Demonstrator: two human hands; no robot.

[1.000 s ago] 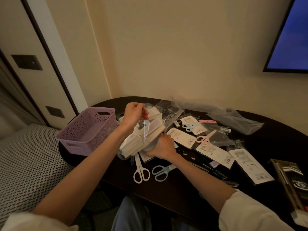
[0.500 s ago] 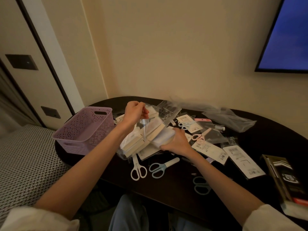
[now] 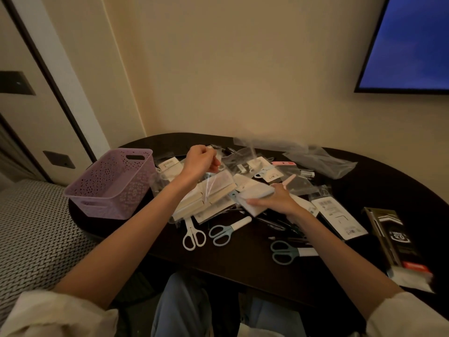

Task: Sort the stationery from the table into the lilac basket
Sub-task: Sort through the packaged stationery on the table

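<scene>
While the left hand [image 3: 200, 159] pinches a clear bag [image 3: 213, 190] of white pads, the right hand [image 3: 277, 199] fingers hold one white pad [image 3: 255, 194]. At 9 o'clock on the worktop [image 3: 243, 259] stands the lilac basket [image 3: 111, 183].

The room is dim and warm-toned, and a blue screen [image 3: 410, 42] glows at upper right. The dark surface [image 3: 243, 259] swallows detail. Clear bags [image 3: 320, 161] catch faint glare. The right hand [image 3: 279, 199] is motion-blurred. Wide-angle distortion bends the door frame [image 3: 56, 76] at left.
</scene>
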